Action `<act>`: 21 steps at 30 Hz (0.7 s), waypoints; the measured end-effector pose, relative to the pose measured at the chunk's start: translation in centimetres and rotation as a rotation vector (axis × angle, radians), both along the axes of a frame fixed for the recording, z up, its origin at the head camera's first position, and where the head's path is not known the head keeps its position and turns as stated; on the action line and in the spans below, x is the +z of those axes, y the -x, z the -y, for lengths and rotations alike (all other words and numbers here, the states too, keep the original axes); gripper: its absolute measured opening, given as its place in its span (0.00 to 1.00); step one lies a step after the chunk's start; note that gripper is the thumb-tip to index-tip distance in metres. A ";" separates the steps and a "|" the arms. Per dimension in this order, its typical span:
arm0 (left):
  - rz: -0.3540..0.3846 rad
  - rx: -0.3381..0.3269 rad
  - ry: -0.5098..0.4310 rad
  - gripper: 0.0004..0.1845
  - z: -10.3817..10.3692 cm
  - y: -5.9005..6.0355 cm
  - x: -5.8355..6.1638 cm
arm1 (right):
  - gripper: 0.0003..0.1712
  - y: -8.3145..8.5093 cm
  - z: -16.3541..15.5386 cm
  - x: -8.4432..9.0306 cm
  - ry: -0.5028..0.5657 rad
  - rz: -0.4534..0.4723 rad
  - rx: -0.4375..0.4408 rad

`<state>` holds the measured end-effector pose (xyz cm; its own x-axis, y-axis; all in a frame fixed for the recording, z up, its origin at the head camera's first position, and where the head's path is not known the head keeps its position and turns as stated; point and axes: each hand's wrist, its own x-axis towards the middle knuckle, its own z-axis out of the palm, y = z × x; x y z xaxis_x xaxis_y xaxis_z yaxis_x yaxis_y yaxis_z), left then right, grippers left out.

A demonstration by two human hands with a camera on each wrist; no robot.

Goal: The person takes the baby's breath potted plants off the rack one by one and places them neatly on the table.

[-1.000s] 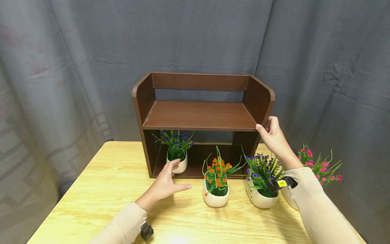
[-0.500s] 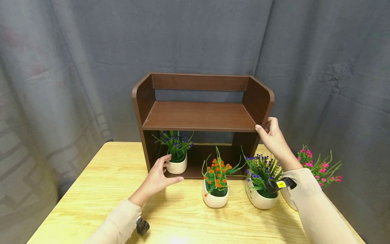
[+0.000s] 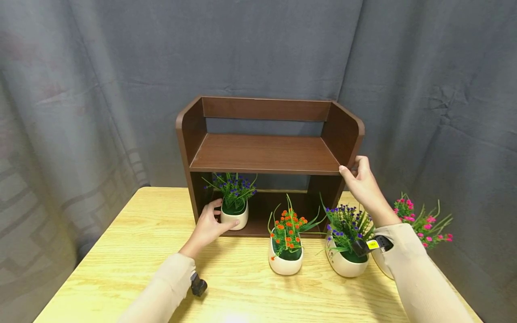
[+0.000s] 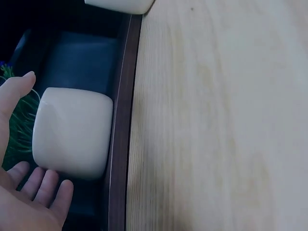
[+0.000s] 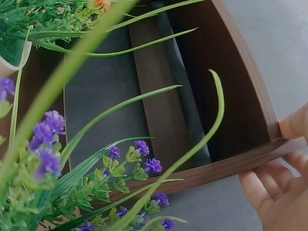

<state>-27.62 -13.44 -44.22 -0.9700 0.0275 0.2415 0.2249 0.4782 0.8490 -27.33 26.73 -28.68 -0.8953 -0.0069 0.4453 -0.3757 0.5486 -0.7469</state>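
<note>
**Left hand cups the purple-flower pot in the lower bay**

The left hand (image 3: 210, 224) curls around the cream pot (image 3: 234, 218), which sits upright at its 2 o'clock, touching, inside the shelf (image 3: 264, 154). The right hand (image 3: 361, 179) pinches the shelf's right panel, well apart, on the bench (image 3: 133, 251).

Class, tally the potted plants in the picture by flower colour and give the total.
Purple-flowered pots: 2
Orange-flowered pots: 1
Pink-flowered pots: 1
Total: 4
</note>
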 end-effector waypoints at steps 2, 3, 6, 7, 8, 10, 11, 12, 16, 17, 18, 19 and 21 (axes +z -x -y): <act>-0.001 0.009 -0.003 0.52 -0.2 0.4 -0.1 | 0.27 0.0 0.0 0.0 0.000 0.000 0.003; -0.004 0.011 -0.009 0.53 -0.3 0.7 -0.2 | 0.27 -0.1 0.0 0.0 0.000 0.000 0.005; -0.014 0.022 -0.020 0.55 -0.5 1.3 -0.4 | 0.27 -0.1 0.0 0.0 -0.001 0.003 0.008; -0.017 0.023 -0.025 0.55 -0.6 1.6 -0.4 | 0.27 -0.1 0.0 0.0 -0.001 0.004 0.007; -0.015 0.023 -0.030 0.55 -0.7 1.8 -0.5 | 0.27 -0.1 0.0 0.0 -0.002 0.005 0.006; 0.006 0.029 -0.026 0.54 -0.8 2.2 -0.6 | 0.27 -0.1 0.0 0.0 -0.003 0.007 0.003; 0.009 0.026 -0.024 0.53 -0.8 2.4 -0.7 | 0.27 -0.1 0.0 0.0 -0.004 0.006 0.002; 0.020 0.027 -0.021 0.53 -0.9 2.6 -0.7 | 0.27 0.0 0.0 0.0 -0.004 0.007 0.001; 0.040 0.018 -0.016 0.54 -1.1 3.3 -0.9 | 0.26 0.1 0.0 0.0 -0.003 0.000 -0.001; 0.046 0.012 -0.021 0.55 -1.2 3.4 -0.9 | 0.26 0.1 0.0 0.0 -0.002 -0.002 -0.002; 0.055 0.010 -0.027 0.56 -1.2 3.6 -0.9 | 0.26 0.1 0.0 0.0 -0.002 -0.002 -0.003; 0.054 -0.001 -0.039 0.56 -1.2 3.8 -1.0 | 0.26 0.1 0.0 0.0 -0.001 -0.003 -0.003; 0.072 -0.025 -0.076 0.57 -1.3 4.0 -1.0 | 0.26 0.1 0.0 0.0 -0.002 0.000 -0.005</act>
